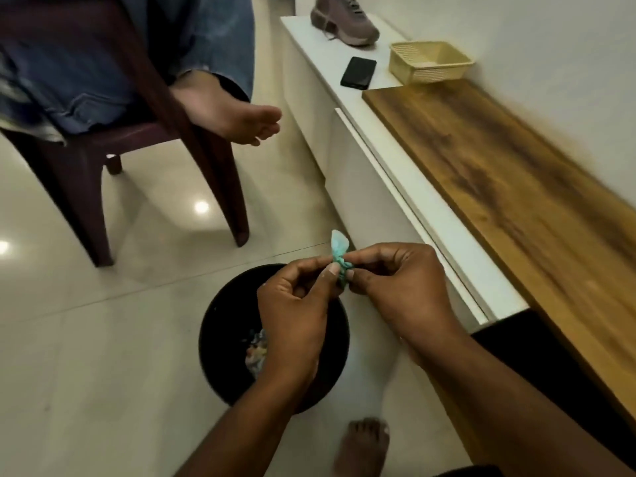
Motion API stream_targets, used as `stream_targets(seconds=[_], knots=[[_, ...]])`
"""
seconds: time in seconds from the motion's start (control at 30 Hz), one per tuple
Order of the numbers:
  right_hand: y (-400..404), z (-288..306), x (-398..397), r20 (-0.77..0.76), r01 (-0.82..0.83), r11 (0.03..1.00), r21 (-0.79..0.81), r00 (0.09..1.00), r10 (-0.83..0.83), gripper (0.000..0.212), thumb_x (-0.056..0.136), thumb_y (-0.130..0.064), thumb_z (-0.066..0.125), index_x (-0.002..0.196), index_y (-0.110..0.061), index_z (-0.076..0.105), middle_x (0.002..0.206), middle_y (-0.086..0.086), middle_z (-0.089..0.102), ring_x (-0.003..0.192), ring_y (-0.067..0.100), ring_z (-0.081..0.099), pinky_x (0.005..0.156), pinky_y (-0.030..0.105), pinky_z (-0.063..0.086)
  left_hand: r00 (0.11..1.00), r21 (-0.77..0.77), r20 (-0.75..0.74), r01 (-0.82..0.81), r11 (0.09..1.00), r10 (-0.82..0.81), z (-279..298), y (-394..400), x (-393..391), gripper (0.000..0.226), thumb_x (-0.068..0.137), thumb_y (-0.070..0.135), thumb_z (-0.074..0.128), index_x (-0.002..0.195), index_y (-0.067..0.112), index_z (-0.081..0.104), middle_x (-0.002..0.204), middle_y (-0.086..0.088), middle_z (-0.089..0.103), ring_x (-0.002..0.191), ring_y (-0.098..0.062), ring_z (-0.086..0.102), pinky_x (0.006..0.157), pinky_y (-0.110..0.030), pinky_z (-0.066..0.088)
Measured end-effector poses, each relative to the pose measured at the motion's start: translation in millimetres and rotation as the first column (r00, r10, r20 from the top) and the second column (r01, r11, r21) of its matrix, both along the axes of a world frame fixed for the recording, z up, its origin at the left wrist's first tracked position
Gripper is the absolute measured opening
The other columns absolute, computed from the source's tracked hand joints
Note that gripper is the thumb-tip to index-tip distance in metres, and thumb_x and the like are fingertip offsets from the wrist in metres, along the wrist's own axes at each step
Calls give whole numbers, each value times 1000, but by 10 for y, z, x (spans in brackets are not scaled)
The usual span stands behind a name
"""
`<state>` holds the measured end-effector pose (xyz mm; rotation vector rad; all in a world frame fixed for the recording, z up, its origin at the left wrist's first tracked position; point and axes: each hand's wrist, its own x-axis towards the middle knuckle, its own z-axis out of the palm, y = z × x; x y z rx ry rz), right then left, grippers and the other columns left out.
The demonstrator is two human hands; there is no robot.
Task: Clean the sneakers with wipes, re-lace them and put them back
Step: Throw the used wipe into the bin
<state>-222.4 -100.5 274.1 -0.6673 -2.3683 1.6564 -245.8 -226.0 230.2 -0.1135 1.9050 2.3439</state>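
A crumpled pale green wipe (339, 255) is pinched between both my hands, above the far rim of a black waste bin (220, 335). My left hand (296, 304) holds its left side with thumb and fingers, and my right hand (395, 284) pinches its right side. One grey-mauve sneaker (344, 20) stands on the white cabinet top (309, 39) far back, with a lace hanging loose at its front. No second sneaker is in view.
On the cabinet lie a black phone (358, 73) and a beige plastic basket (430, 62), beside a wooden board (516, 173). A person in jeans sits on a dark red chair (206, 160), bare foot (234, 118) out. My bare foot (364, 442) stands by the bin, which holds scraps.
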Motion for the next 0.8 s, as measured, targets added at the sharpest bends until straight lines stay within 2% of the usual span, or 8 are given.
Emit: stream_targets(seconds=[0.1,0.2,0.33,0.47,0.57,0.63,0.7,0.8], knots=[[-332,-190,-102,84,-28,999,-22,996,30,18,84,-6,84,87,-24,84,82,-9,79,79,6,77,74,32,65,998,-71,50,-37,997,41,-215,-380,-15,8,96,12,75,102,14,80,95,-2,81,90,-21,79,82,-42,64],[-592,-411,-137,148,-41,999,21,988,37,18,83,-4,83,85,-22,83,78,-7,78,72,3,75,69,26,64,991,-150,88,-85,985,99,-441,-645,12,7,95,11,76,100,13,80,89,-1,81,82,-21,79,77,-42,66],[-824,-751,-122,217,-100,989,112,973,74,16,83,-6,83,85,-22,82,79,-10,77,74,-1,73,70,20,62,977,-228,156,-109,968,146,-744,-830,56,6,94,8,76,96,11,80,86,-1,80,77,-19,79,77,-42,66],[-912,-1053,-81,275,-155,974,162,955,106,17,83,-5,83,88,-21,82,80,-11,77,73,-1,73,69,21,62,965,-315,211,-83,946,155,-1019,-905,145,7,93,10,77,97,15,80,88,2,81,80,-15,79,79,-44,66],[-917,-1182,-39,296,-219,959,182,942,159,27,82,2,80,101,-16,82,93,-8,79,82,-2,73,79,20,62,960,-365,239,-50,930,145,-1168,-937,174,9,93,14,78,98,21,80,90,7,80,83,-12,78,83,-45,65],[-917,-1213,-7,336,-317,926,204,911,238,40,82,5,78,116,-16,79,108,-4,78,97,4,73,90,25,61,962,-394,233,-41,918,144,-1198,-952,182,11,93,14,78,101,21,80,93,8,80,84,-7,77,84,-42,65],[-913,-1203,29,360,-402,883,243,882,303,47,82,5,78,122,-19,76,114,-4,77,104,8,72,93,24,60,969,-421,212,-27,906,128,-1174,-952,197,13,94,15,77,103,23,78,95,10,79,85,-2,76,83,-36,65],[-879,-1114,61,334,-457,835,307,873,355,40,86,-2,75,121,-21,75,113,-3,77,103,10,72,92,25,59,983,-459,165,7,889,78,-1114,-925,216,20,93,16,78,109,29,74,99,14,76,87,5,72,80,-20,62]])
